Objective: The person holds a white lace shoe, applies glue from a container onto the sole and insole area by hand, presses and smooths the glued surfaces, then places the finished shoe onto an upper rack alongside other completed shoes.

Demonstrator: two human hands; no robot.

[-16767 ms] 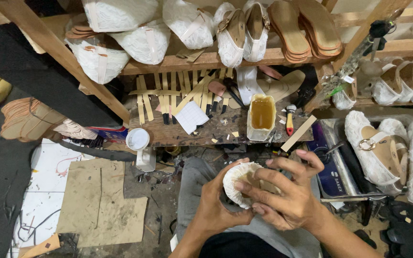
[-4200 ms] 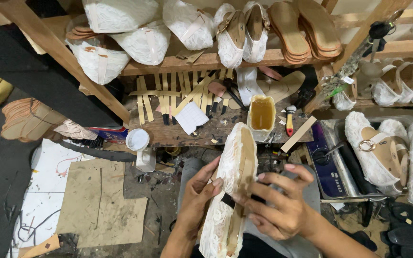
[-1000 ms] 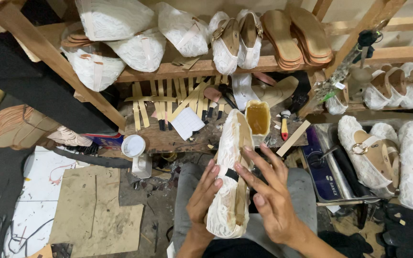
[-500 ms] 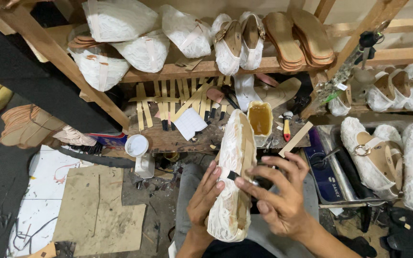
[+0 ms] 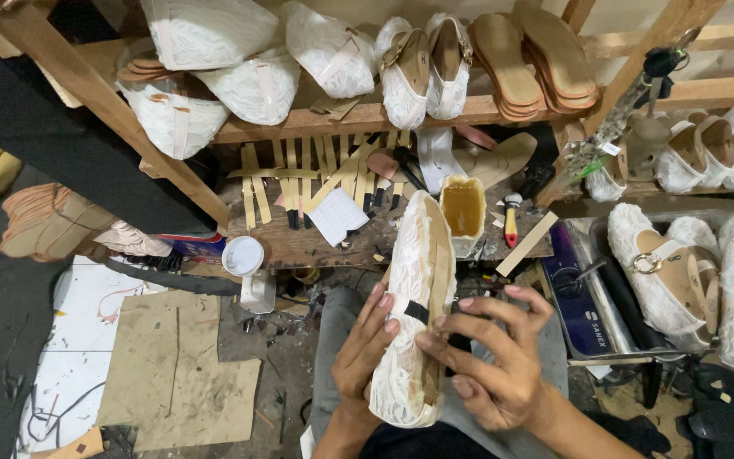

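Head view shows the white lace-covered shoe (image 5: 416,314) held upright over the person's lap, toe toward the cluttered wooden workbench (image 5: 299,242), much as it stood half a second ago. The left hand (image 5: 365,348) cups its lace side as before, while the right hand (image 5: 499,361) has shifted: its fingers now spread across the tan sole edge, pressing near a small dark band (image 5: 416,311), where a moment ago they pinched something thin there. That suggests pressing or smoothing is under way. Whether the right hand holds a tool I cannot tell; the shoe's heel end and both palms are hidden, and the amber glue pot (image 5: 462,210) behind stands untouched.
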